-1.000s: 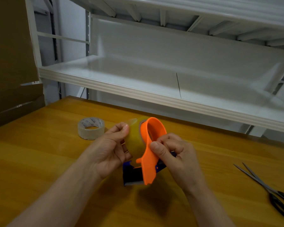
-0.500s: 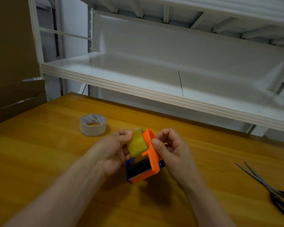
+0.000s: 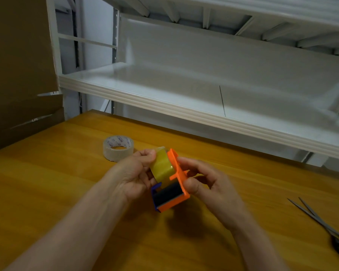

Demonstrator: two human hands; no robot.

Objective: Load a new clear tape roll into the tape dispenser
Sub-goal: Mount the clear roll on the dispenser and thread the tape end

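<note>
An orange and blue tape dispenser (image 3: 175, 184) is held above the wooden table (image 3: 47, 182), between both hands. A clear, yellowish tape roll (image 3: 161, 165) sits in its frame. My left hand (image 3: 134, 175) grips the roll's left side, thumb on its top edge. My right hand (image 3: 205, 186) holds the orange side plate, thumb near the lower front corner. The dispenser's dark front roller faces me. A second clear tape roll (image 3: 118, 148) with a printed white core lies flat on the table behind my left hand.
Black-handled scissors (image 3: 325, 227) lie at the table's right edge. A white metal shelf (image 3: 184, 106) overhangs the table's back. Brown cardboard (image 3: 18, 75) stands at the left.
The dispenser has turned from showing its orange side plate upright to lying with its front roller toward me, and both hands have lowered slightly. The camera view has shifted a little.
</note>
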